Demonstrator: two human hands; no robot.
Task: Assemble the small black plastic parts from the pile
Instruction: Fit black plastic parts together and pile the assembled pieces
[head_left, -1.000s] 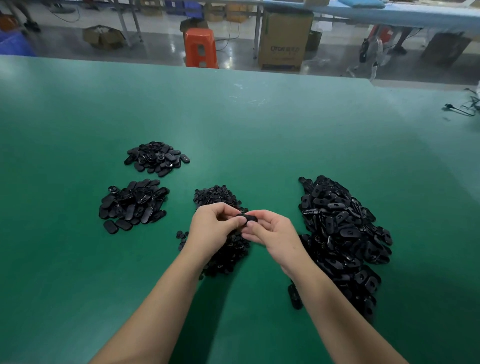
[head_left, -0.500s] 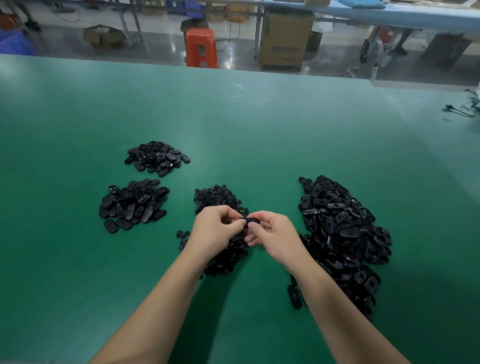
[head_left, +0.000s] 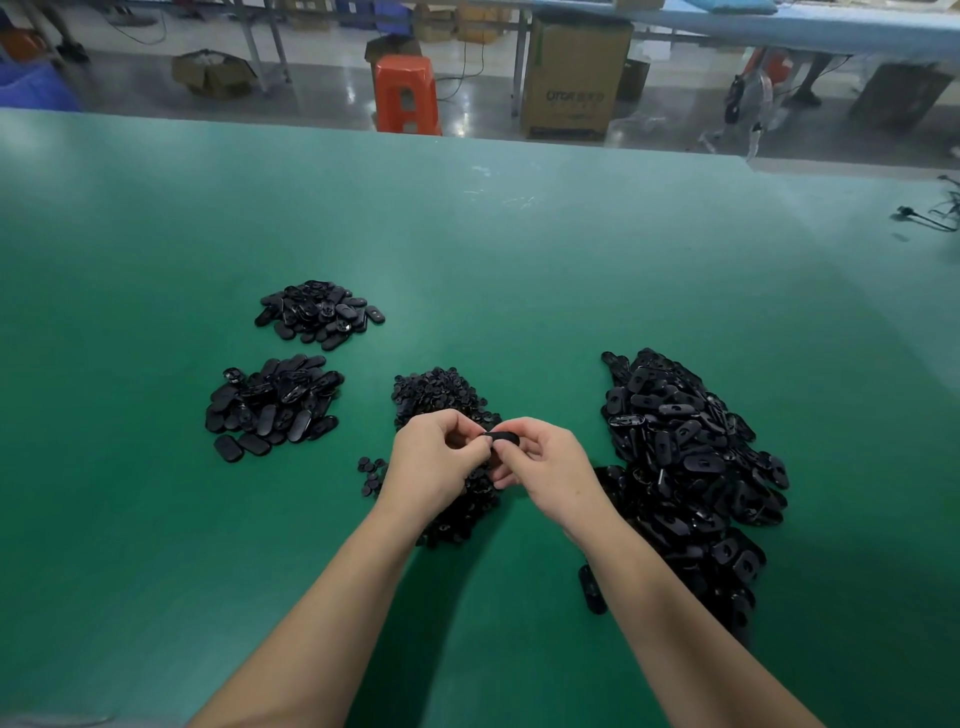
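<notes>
A small black oval part (head_left: 503, 439) sits between my two hands above the green table (head_left: 519, 260). My right hand (head_left: 548, 470) pinches it from the right, fingers curled round it. My left hand (head_left: 434, 457) pinches its left end with thumb and fingertips. Under my hands lies a pile of small round black pieces (head_left: 441, 400). A large pile of black oval shells (head_left: 685, 467) lies to the right. Two smaller piles of black oval parts lie to the left, a near one (head_left: 272, 405) and a far one (head_left: 317, 312).
A lone black part (head_left: 592, 590) lies by my right forearm. A few loose round pieces (head_left: 371, 470) sit left of my left wrist. Black cables (head_left: 930, 215) lie at the table's far right edge. Beyond the table stand an orange stool (head_left: 406, 93) and a cardboard box (head_left: 574, 78).
My hands stay together over the middle pile, with only slight finger shifts on the black part. The piles have not moved.
</notes>
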